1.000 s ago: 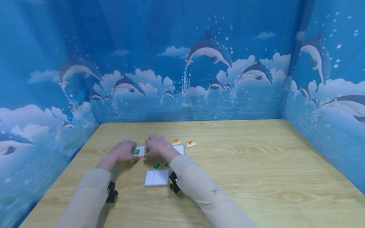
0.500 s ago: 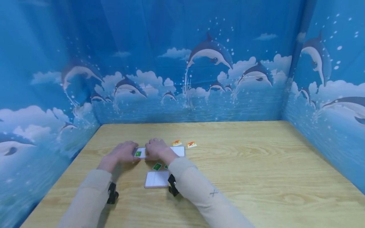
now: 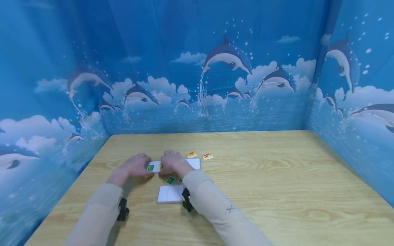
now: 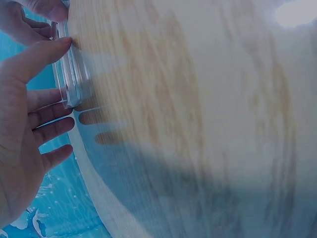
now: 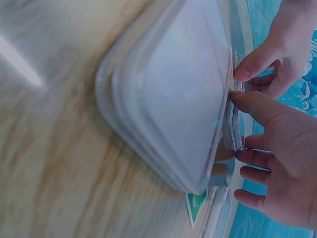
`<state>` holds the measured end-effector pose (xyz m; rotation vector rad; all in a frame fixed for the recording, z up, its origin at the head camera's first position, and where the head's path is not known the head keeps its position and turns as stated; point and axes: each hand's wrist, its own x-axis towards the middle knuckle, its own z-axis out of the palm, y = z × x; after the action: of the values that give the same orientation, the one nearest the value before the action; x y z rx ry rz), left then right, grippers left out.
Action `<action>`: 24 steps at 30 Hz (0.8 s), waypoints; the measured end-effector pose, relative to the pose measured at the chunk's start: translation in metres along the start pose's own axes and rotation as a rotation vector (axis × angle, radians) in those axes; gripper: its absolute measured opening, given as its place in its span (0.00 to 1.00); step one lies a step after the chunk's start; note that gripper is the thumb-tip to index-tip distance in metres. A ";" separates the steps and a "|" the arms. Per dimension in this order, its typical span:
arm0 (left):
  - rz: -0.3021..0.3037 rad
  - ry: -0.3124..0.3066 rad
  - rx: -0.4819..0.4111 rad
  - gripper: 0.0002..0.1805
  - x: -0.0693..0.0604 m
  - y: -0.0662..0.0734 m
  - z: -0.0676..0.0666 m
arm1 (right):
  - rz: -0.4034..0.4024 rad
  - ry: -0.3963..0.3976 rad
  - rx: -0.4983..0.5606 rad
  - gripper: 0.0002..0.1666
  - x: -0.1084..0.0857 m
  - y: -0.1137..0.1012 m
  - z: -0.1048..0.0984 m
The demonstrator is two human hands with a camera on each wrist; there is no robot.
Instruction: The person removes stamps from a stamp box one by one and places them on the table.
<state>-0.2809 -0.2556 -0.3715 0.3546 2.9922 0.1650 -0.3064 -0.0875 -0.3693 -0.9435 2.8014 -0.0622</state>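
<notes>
My left hand (image 3: 137, 165) grips the left end of a flat clear plastic case (image 3: 156, 166), thumb on the near edge and fingers on the far edge. The opposite end is pinched by my right hand (image 3: 172, 162), which hides much of it. In the left wrist view the clear case (image 4: 74, 74) shows edge-on between thumb and fingers. A small green card (image 3: 150, 167) shows on its white face, with a patch of orange beside my right fingers. Just right of that hand lies another white-faced case (image 3: 194, 163), partly covered by the wrist.
Nearer me lies a stack of white-faced clear cases (image 3: 170, 194), close under my right forearm. A loose green card (image 3: 170, 180), with another partly hidden, lies between stack and hands. Two orange cards (image 3: 192, 154) lie behind. Dolphin-print curtains (image 3: 197, 119) border the wooden table (image 3: 277, 184).
Both hands keep their hold on the case and have shifted slightly to the right with it. The whole head view has also drifted a little. The loose cards and the stack stay put.
</notes>
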 end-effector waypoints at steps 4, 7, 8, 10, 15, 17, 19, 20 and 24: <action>-0.007 -0.007 -0.003 0.34 0.002 -0.001 0.000 | -0.008 -0.005 0.016 0.18 0.000 0.002 -0.001; -0.008 -0.005 -0.004 0.34 0.002 -0.001 0.001 | -0.006 0.000 0.035 0.18 0.000 0.002 0.000; -0.008 -0.004 -0.005 0.34 0.003 -0.001 0.001 | -0.003 0.002 0.046 0.17 0.000 0.002 0.000; -0.011 -0.004 -0.011 0.34 0.003 0.000 0.002 | 0.005 0.008 0.074 0.16 0.000 0.002 0.000; -0.032 -0.007 -0.033 0.33 0.003 0.000 0.003 | 0.027 0.014 0.128 0.15 0.001 0.001 0.001; -0.041 -0.008 -0.035 0.33 0.003 0.001 0.003 | 0.035 0.012 0.139 0.15 0.001 0.001 0.001; -0.044 -0.008 -0.034 0.34 0.003 0.001 0.003 | 0.042 0.009 0.151 0.15 0.002 0.000 0.001; -0.043 -0.007 -0.034 0.34 0.004 0.001 0.003 | 0.044 0.010 0.152 0.15 0.001 0.000 0.000; -0.034 -0.005 -0.031 0.34 0.003 0.000 0.003 | 0.045 0.013 0.158 0.15 0.002 0.000 0.000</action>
<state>-0.2838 -0.2546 -0.3752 0.2999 2.9857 0.2063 -0.3075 -0.0885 -0.3695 -0.8463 2.7785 -0.2798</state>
